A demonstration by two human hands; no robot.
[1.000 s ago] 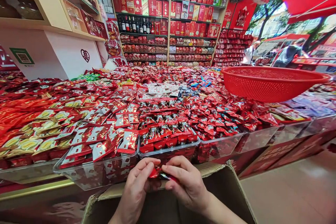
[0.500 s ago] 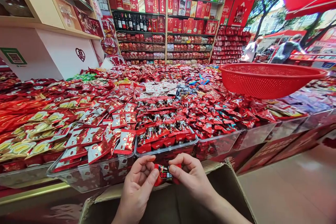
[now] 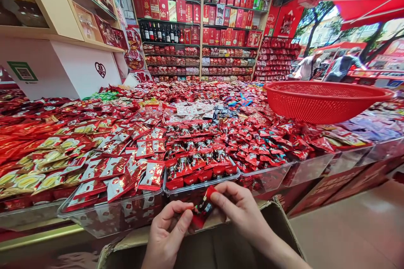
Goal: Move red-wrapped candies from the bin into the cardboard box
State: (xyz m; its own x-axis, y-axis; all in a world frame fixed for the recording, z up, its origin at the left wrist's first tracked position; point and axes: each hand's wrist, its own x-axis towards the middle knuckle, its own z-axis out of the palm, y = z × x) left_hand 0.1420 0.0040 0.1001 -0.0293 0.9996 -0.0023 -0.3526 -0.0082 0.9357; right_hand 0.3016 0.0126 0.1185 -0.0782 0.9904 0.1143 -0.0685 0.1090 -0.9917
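Note:
A small red and black wrapped candy packet (image 3: 206,207) is held, tilted, over the edge of a cardboard box. My right hand (image 3: 240,208) pinches its upper right end between thumb and fingers. At its lower left side, my left hand (image 3: 168,229) has thumb and index finger closed on the wrapper's edge, partly hidden by the fingers. Just beyond the hands, a see-through plastic bin (image 3: 202,185) holds rows of matching red and black packets (image 3: 192,162). Below the hands is the open cardboard box (image 3: 285,227), dark inside.
Red and white packets (image 3: 118,185) fill the bin to the left, and red packets (image 3: 252,147) pile up to the right. A large red plastic basket (image 3: 315,105) rests on the packets at right. Behind stand shelves (image 3: 202,29) of bottles and boxes. Two people are outside at far right.
The packet has turned from lying level to a slant, its right end higher. My right hand rose slightly with it, and my left fingers shifted along its lower edge. The view tipped up slightly.

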